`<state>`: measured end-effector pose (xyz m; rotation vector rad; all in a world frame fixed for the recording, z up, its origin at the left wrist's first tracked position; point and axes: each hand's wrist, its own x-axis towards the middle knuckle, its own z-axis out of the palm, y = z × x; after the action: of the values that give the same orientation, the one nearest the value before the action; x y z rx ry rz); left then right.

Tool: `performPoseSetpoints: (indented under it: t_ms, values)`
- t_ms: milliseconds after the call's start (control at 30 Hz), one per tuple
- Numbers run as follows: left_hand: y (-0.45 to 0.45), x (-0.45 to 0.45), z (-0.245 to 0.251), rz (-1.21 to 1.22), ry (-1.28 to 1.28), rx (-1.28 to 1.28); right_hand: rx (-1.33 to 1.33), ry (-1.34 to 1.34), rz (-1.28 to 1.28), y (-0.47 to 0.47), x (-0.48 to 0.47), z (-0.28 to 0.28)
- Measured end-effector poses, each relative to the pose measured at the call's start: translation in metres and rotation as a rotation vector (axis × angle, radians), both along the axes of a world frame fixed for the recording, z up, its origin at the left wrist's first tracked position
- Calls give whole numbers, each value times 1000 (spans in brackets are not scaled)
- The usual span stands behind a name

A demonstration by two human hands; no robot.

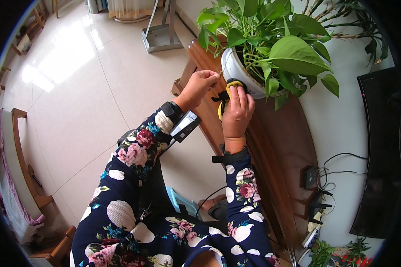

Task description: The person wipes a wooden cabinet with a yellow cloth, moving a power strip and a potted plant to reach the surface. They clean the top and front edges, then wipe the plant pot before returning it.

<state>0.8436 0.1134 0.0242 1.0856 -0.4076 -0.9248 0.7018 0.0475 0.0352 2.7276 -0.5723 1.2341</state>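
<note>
A white plant pot (235,68) stands on the wooden cabinet (277,133), full of leafy green pothos (264,40). My right hand (237,111) presses a yellow and black cloth (234,85) against the side of the pot. Part of the cloth hangs below the fingers and touches the cabinet. My left hand (198,86) is at the cabinet's edge, just left of the pot. Its thumb and fingertips pinch a small brown bit (220,72), perhaps dried plant matter. The pot's far side is hidden by leaves.
A dark television (381,150) is at the right, by the wall. Cables and a small black box (309,177) lie on the cabinet near it. A metal dustpan (160,38) rests on the tiled floor (77,100). A light-blue plastic stool (182,200) is below me.
</note>
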Motion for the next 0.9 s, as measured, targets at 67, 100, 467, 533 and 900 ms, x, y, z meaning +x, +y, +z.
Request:
performPoseSetpoints:
  t_ms: [67, 100, 467, 533, 900]
  values:
    - [-2, -2, 3, 62, -14, -25, 0, 1, -4, 0, 0, 0]
    - [-2, -1, 4, 124, -24, -26, -4, 4, -7, 1, 0, 0]
    - [-1, 17, 0, 280, -36, 102, 15, -12, -12, 1, 0, -2]
    - [-2, 16, 11, 242, -73, -136, 28, -11, -6, 2, -1, -1]
    - [-14, 4, 56, 273, -68, -175, 41, 15, -1, 10, -2, 2]
